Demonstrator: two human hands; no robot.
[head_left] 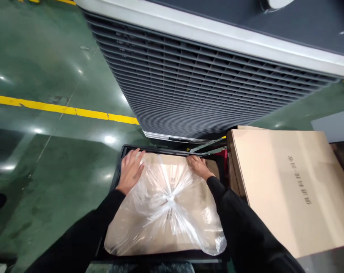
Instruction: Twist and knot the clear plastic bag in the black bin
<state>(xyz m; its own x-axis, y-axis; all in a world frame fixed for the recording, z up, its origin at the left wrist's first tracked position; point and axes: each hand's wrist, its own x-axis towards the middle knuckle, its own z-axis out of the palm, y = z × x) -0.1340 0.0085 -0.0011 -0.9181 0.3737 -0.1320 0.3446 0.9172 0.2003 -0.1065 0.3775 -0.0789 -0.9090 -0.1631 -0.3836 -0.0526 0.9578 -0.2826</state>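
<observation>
Hands first: my left hand lies flat with fingers spread on the upper left corner of the bagged cardboard sheet, and my right hand presses on its upper right edge, fingers curled a little over the far side. Neither hand is clenched; both bear down on the plastic rather than gripping it, though I cannot tell whether the right fingertips hook under the edge.

That sheet sits low in the middle of the frame, wrapped in a clear plastic bag whose mouth is gathered into a knot near the centre. It lies inside a black tray, whose rim shows along the top and left sides.

Judging from how things lie, the bagging looks done, since the knot is tied, and the bundle appears mostly seated in the tray; the lower corners of the bag bulge loose over the near rim, so settling it flat seems unfinished.

A large grey louvred unit fills the upper frame, a plain cardboard box stands at right, and a yellow floor line crosses the green floor at left.
</observation>
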